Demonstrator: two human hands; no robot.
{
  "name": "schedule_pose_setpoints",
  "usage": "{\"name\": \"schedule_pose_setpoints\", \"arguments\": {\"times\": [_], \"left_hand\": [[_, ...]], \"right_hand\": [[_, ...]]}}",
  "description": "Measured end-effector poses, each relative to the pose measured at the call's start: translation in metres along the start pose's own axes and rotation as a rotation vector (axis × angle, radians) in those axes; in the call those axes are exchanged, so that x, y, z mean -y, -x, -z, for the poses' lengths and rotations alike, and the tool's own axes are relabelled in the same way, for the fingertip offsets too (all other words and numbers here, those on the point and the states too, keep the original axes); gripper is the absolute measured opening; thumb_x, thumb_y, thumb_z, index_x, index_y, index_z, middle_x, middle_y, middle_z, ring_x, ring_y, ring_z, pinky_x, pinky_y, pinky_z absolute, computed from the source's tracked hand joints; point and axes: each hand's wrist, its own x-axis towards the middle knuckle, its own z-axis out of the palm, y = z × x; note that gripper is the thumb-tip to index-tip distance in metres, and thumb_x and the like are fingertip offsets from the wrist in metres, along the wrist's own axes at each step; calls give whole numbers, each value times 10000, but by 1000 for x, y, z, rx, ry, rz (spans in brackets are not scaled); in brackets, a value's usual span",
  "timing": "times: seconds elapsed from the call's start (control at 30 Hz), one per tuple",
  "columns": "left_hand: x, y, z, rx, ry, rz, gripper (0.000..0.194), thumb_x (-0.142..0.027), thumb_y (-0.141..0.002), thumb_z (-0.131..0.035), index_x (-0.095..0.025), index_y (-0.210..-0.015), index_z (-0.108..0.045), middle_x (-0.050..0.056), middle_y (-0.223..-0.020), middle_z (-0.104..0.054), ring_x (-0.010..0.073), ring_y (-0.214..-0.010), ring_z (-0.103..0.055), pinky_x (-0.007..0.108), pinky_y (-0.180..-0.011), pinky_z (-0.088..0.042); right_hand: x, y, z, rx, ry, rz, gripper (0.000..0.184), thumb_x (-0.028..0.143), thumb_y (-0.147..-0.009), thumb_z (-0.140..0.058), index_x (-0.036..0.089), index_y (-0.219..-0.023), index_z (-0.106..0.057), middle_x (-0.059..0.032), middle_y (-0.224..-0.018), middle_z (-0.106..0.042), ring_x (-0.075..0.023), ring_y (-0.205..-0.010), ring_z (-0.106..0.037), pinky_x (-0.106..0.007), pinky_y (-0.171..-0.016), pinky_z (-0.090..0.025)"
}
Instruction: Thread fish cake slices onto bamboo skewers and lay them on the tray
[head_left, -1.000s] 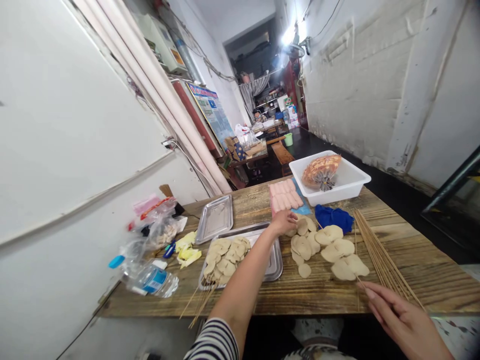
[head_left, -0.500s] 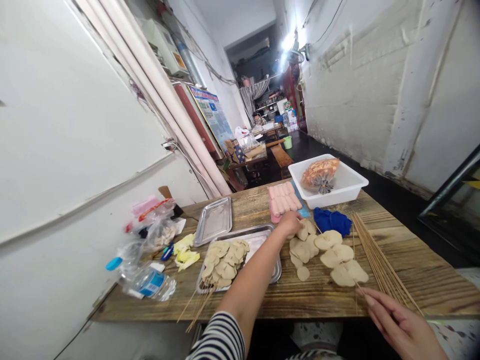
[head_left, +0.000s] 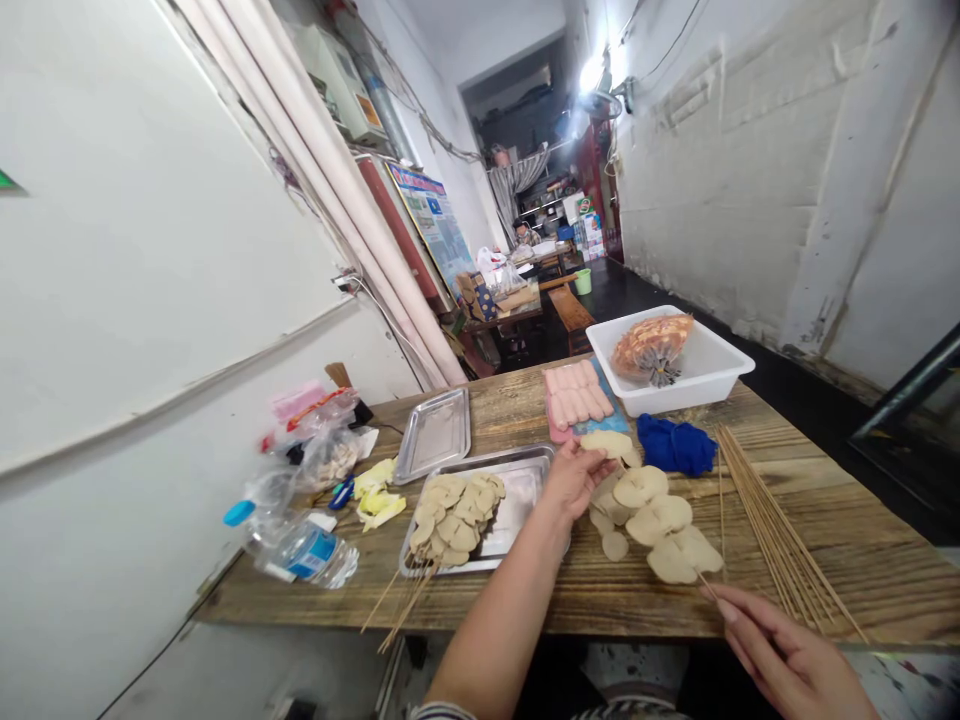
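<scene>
My left hand [head_left: 573,478] reaches over the wooden table [head_left: 862,560] and pinches a flat beige slice [head_left: 609,444] lifted from the pile of slices [head_left: 654,520]. At the near edge my right hand [head_left: 787,655] is closed on a thin bamboo skewer [head_left: 706,583] whose tip touches the nearest slice. A metal tray [head_left: 525,480] beside my left hand holds several slices threaded on skewers [head_left: 454,515]. Loose bamboo skewers [head_left: 772,530] lie in a row to the right of the pile.
An empty metal tray [head_left: 433,448], pink sausages [head_left: 576,402], a blue cloth [head_left: 679,447] and a white tub [head_left: 712,375] with skewered food stand further back. A water bottle [head_left: 296,548] and plastic bags [head_left: 319,450] lie at the left. Tables stand down the corridor.
My left hand has drawn back from the far end of the pile toward me, lifting one slice with it. My right hand has stayed at the near edge with its skewer.
</scene>
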Motion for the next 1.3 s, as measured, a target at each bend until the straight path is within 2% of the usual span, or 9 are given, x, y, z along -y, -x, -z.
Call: {"name": "schedule_pose_setpoints", "arguments": {"times": [0.13, 0.37, 0.63, 0.87, 1.3], "left_hand": [[-3, 7, -1, -32, 69, -1, 284, -192, -623, -708, -151, -799, -489, 19, -795, -620, 118, -699, -611, 296, -720, -500], [-11, 11, -1, -104, 120, -22, 310, -150, -629, -698, -130, -903, -555, 48, -826, -638, 126, -719, -613, 313, -739, -506], [-13, 17, -5, -112, 97, -54, 288, -153, -612, -711, -129, -866, -578, 32, -799, -632, 119, -709, -606, 332, -768, -501], [-12, 21, -7, -98, 64, -61, 318, -195, -581, -736, -128, -850, -580, 40, -820, -626, 129, -734, -600, 350, -781, -496], [-9, 24, -9, -104, 32, -124, 323, -231, -568, -741, -132, -830, -579, 34, -825, -605, 122, -729, -584, 326, -732, -491]], "right_hand": [[4, 4, -2, 2, 23, 17, 293, 412, -634, -664, 216, -838, -740, -58, -763, -720, -217, -704, -665, -231, -579, -539], [-1, 4, -2, 49, 66, 0, 316, 393, -666, -651, 187, -892, -732, -41, -662, -692, -191, -658, -647, -210, -561, -525], [6, 5, -6, 50, 61, -10, 311, 401, -672, -638, 193, -884, -733, -44, -679, -699, -197, -678, -648, -219, -576, -524], [1, 4, -6, 59, 48, -18, 320, 408, -682, -642, 188, -901, -720, -64, -825, -713, -203, -745, -648, -223, -622, -524], [-1, 3, -5, 69, 80, 19, 335, 420, -679, -630, 189, -902, -727, -26, -579, -665, -188, -619, -636, -217, -544, -515]]}}
